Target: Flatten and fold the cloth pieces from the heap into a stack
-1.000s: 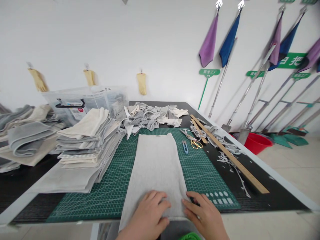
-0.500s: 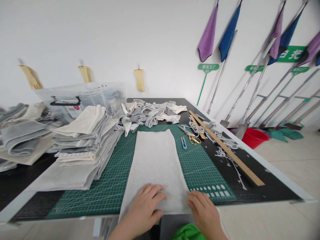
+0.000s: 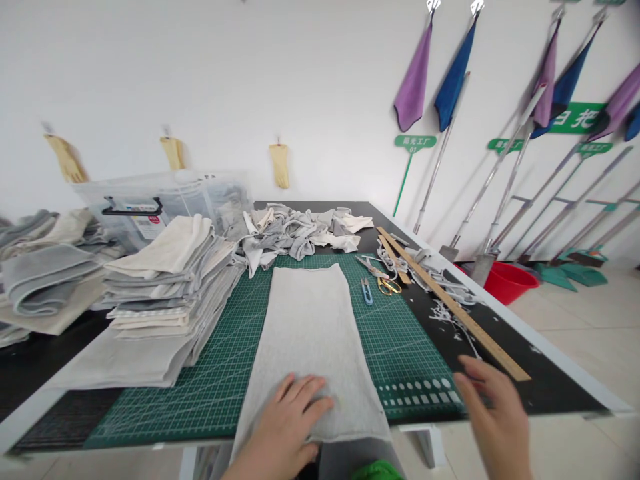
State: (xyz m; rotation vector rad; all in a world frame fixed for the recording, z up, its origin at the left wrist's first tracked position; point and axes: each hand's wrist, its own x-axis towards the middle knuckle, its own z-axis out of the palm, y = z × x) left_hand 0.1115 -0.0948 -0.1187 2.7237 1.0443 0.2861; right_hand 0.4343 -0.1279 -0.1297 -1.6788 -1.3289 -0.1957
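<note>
A long light-grey cloth (image 3: 310, 327) lies flat on the green cutting mat (image 3: 405, 340), its near end over the table's front edge. My left hand (image 3: 287, 420) rests on the cloth's near left part, fingers spread. To the right of the cloth, my right hand (image 3: 493, 413) is raised near the front edge of the table; its thumb and fingers are apart and nothing shows between them. Blue thread snips (image 3: 367, 291) and gold-handled scissors (image 3: 389, 285) lie on the mat's right side.
A stack of folded cloths (image 3: 155, 293) stands at left, before a clear plastic box (image 3: 175, 200). Crumpled grey scraps (image 3: 305, 230) lie at the back. Wooden rulers (image 3: 455, 307) and white cord trimmings (image 3: 445, 313) lie at right. A red bucket (image 3: 510, 283) stands on the floor.
My right hand has let go of the cloth's right edge and moved right, away from it. My left hand has stayed on the cloth. The view has shifted slightly.
</note>
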